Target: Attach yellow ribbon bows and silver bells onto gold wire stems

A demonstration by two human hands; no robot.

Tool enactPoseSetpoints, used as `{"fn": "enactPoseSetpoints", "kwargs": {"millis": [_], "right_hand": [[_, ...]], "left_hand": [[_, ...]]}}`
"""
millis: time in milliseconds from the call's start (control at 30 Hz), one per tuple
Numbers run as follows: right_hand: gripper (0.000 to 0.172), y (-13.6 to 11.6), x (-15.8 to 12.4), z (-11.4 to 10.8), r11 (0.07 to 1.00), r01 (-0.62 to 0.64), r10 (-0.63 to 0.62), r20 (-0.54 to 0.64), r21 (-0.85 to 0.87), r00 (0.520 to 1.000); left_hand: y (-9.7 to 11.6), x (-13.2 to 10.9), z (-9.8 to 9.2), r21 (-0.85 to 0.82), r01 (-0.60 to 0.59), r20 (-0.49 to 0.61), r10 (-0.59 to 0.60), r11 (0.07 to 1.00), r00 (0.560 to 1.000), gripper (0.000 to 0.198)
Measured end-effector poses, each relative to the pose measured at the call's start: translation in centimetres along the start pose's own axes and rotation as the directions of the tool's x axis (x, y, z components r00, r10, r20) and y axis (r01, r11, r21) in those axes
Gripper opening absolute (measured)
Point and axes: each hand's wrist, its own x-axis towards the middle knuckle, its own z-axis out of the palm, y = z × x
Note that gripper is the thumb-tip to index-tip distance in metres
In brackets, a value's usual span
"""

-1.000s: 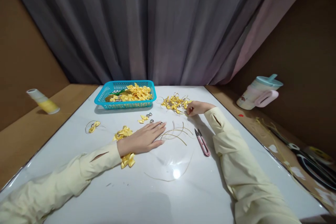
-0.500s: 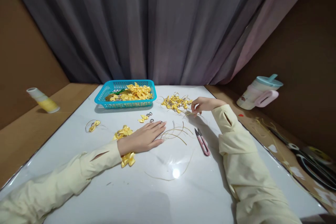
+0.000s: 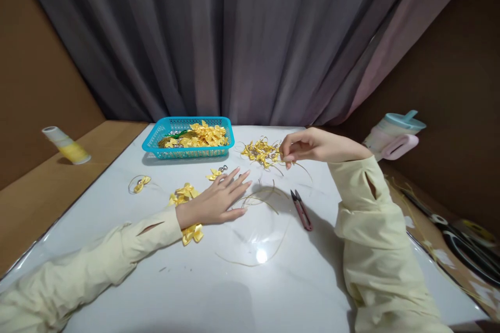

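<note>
My left hand (image 3: 219, 199) lies palm down with its fingers spread, close to several loose gold cords (image 3: 260, 199). Yellow ribbon bows (image 3: 183, 193) lie around its wrist, and another small bow with silver bells (image 3: 214, 174) is just beyond its fingers. My right hand (image 3: 302, 146) is raised at the right of a pile of yellow bows on cords (image 3: 260, 151). Its thumb and fingers are pinched on a thin gold cord (image 3: 304, 169), whose ends hang below. Whether a bow is on this cord is hidden by the fingers.
Pink thread snips (image 3: 301, 210) lie right of the loose cords. A blue basket (image 3: 187, 153) with bows stands at the back. A looped bow (image 3: 141, 184) lies left. Beyond the white tabletop are a thread spool (image 3: 70, 148), a tumbler (image 3: 394, 135) and scissors (image 3: 449, 229).
My right hand has lifted and come nearer, with the cord hanging from its fingers. My left hand stays in place, its fingers now spread wider.
</note>
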Motion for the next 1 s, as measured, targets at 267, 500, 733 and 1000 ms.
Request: {"fn": "enactPoseSetpoints", "kwargs": {"millis": [267,500,733,1000], "right_hand": [[0.026,1.1,2.8,1.7,0.998,-0.012,0.025,0.208,-0.064,0.978],[0.022,6.0,3.7,0.7,0.718,-0.544,0.574,-0.071,-0.434,0.815],[0.027,7.8,6.1,3.7,0.559,-0.591,0.680,-0.087,-0.581,0.728],[0.026,7.4,5.7,2.9,0.518,-0.591,0.644,-0.172,-0.618,0.745]], "left_hand": [[0.0,-0.1,0.2,-0.036,0.036,-0.048,-0.038,0.999,0.998,0.069],[0.1,0.0,-0.1,-0.009,0.017,-0.038,-0.017,1.000,0.999,0.058],[1.3,-0.3,-2.0,0.021,-0.027,-0.029,0.028,0.999,0.999,0.038],[5.8,-1.8,-4.7,-0.204,-0.323,0.230,0.366,0.924,0.902,0.050]]}}
